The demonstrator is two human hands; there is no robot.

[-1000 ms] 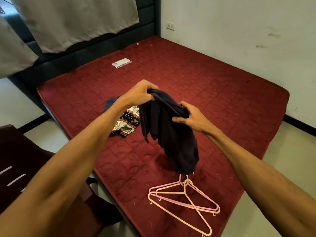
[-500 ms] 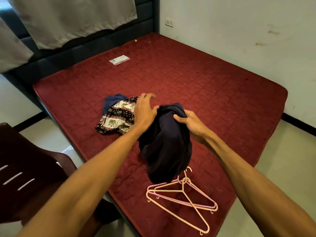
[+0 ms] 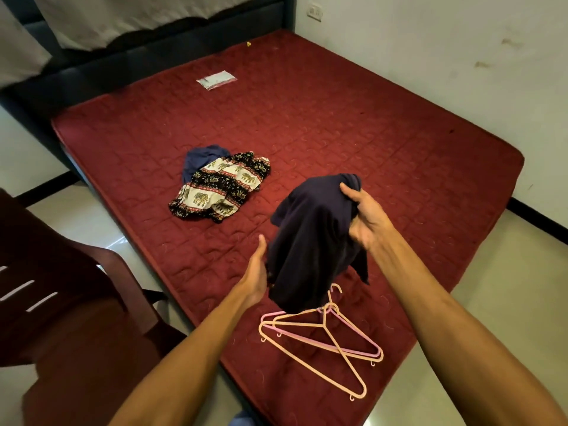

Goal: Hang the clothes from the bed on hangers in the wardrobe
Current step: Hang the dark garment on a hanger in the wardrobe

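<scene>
Red mattress (image 3: 368,133), three garments (image 3: 310,241), two hangers (image 3: 324,326)

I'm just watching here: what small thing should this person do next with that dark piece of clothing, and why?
Probably the left hand should drop to the pink hangers and pick one up. The right hand alone grips the bunched dark garment, the left hand is open beside it, and the hangers lie on the mattress just below the cloth.
</scene>
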